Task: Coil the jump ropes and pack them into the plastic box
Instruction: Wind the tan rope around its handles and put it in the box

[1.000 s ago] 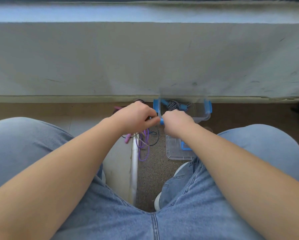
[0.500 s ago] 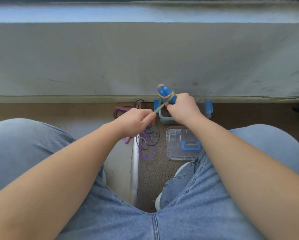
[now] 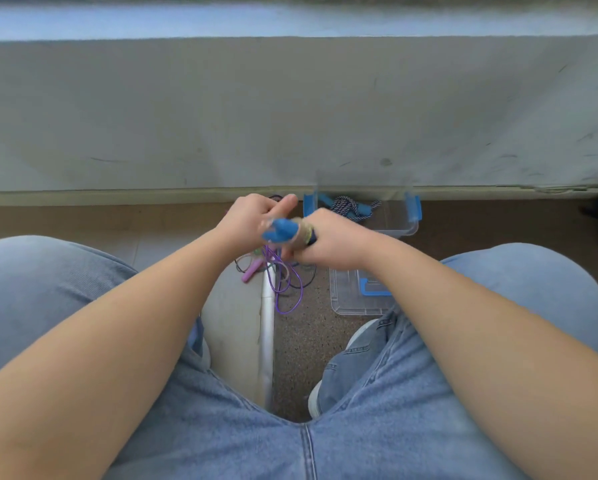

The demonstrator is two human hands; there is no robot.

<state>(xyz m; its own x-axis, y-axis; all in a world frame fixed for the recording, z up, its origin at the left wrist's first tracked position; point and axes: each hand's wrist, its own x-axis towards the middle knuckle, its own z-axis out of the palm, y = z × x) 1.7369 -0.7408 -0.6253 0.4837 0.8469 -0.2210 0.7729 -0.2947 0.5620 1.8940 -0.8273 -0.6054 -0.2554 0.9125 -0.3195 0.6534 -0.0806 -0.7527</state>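
My right hand (image 3: 332,242) grips a jump rope with blue handles (image 3: 280,231), its tan cord wound round the handles; the handle ends point left. My left hand (image 3: 256,216) is just behind and left of the bundle, fingers curled at the cord; the blur hides what they hold. The clear plastic box (image 3: 399,221) with blue clips stands on the floor by the wall, and a coiled black-and-white rope with blue handles (image 3: 347,206) lies inside. A loose purple rope with pink handles (image 3: 287,285) lies tangled on the floor below my hands.
The clear lid (image 3: 351,299) with a blue latch lies on the speckled floor in front of the box. A white pipe (image 3: 267,344) runs along the floor between my knees. A grey wall stands right behind the box. My jeans-clad legs flank the spot.
My right hand has come down and towards me with the blue-handled bundle, now turned with its ends to the left. My left hand has risen beside it.
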